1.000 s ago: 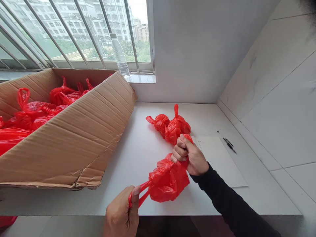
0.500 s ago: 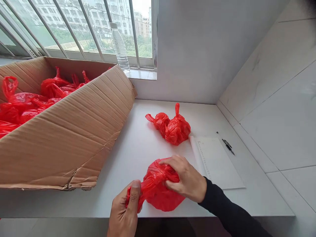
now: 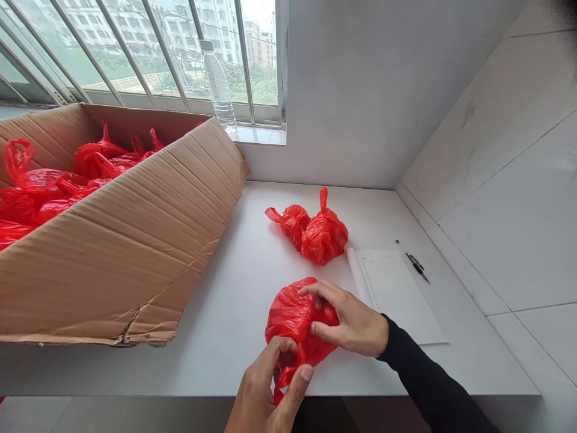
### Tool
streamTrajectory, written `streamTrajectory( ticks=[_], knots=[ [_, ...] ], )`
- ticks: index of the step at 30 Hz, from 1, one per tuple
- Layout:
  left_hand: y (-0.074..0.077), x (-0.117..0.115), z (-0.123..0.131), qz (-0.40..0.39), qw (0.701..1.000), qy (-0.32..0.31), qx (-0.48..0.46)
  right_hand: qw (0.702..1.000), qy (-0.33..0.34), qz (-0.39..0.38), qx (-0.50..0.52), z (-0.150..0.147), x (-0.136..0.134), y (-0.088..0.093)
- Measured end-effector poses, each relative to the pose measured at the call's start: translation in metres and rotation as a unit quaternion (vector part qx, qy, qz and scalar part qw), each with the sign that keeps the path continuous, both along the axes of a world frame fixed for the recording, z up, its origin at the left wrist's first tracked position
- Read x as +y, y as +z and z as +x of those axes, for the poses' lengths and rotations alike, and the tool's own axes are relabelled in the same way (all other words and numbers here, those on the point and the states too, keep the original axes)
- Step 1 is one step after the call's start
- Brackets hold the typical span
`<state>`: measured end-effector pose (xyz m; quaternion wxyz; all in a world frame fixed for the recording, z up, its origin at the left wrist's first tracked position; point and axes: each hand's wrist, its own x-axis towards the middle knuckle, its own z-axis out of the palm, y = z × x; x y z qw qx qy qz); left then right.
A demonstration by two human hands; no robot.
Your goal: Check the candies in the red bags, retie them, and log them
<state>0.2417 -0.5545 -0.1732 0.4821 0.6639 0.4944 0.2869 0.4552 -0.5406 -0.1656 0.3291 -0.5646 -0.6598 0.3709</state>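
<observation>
A red plastic bag (image 3: 291,313), bulging and gathered at its neck, rests near the front edge of the white table. My left hand (image 3: 273,385) pinches the twisted neck and handle end between thumb and fingers, at the bag's near side. Curled over the right side of the bag, my right hand (image 3: 347,319) grips the red plastic with thumb and fingers. What the bag contains is hidden. Beyond it lie two knotted red bags (image 3: 324,237), side by side and touching.
A large cardboard box (image 3: 135,252) filled with several red bags (image 3: 49,183) takes up the left. An open notebook (image 3: 401,294) and a black pen (image 3: 417,267) lie at right. On the windowsill stands a water bottle (image 3: 219,90). A wall rises behind the table (image 3: 216,337).
My left hand has moved right and closer in, bringing the bag's neck round toward me. The bag has turned, and my right hand has shifted slightly right.
</observation>
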Motion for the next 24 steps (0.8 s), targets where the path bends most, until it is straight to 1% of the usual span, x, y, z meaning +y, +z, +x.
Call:
streamTrajectory(
  ticks=[1,3,6,7,9,12,14,16,18,20,22,24],
  knots=[
    [0.0,0.001,0.002,-0.01,1.0,0.003,-0.003,1.0,0.016,0.004,0.005,0.001,-0.003,0.004],
    [0.0,0.004,0.005,-0.025,1.0,-0.004,-0.013,0.999,0.026,0.025,-0.009,-0.002,-0.008,0.007],
    [-0.003,0.008,0.004,-0.036,0.999,-0.037,-0.013,0.994,0.015,0.076,-0.079,-0.012,-0.008,-0.001],
    [-0.004,0.008,0.003,-0.037,0.998,-0.044,-0.01,0.991,0.006,0.09,-0.097,-0.016,-0.006,-0.006],
    [-0.008,0.007,0.004,-0.034,0.999,-0.035,0.0,0.987,-0.027,0.109,-0.116,-0.021,0.0,-0.02],
    [-0.012,-0.002,0.008,-0.034,0.999,-0.022,0.0,0.976,-0.097,0.115,-0.155,-0.019,0.013,-0.039],
    [-0.013,-0.009,0.011,-0.028,0.999,-0.043,-0.014,0.971,-0.126,0.108,-0.175,-0.012,0.018,-0.045],
    [-0.012,-0.012,0.012,-0.031,0.998,-0.05,-0.027,0.973,-0.14,0.109,-0.148,-0.006,0.016,-0.044],
    [-0.009,-0.009,0.01,-0.057,0.997,-0.027,-0.038,0.98,-0.126,0.126,-0.093,-0.003,0.009,-0.036],
    [-0.004,-0.005,0.007,-0.099,0.993,-0.003,-0.058,0.985,-0.076,0.146,-0.057,-0.003,0.0,-0.025],
    [0.001,-0.002,0.006,-0.133,0.987,0.005,-0.084,0.986,-0.007,0.159,-0.054,-0.007,-0.008,-0.018],
    [0.006,-0.004,0.007,-0.154,0.982,0.009,-0.106,0.982,0.035,0.17,-0.07,-0.012,-0.011,-0.016]
  ],
)
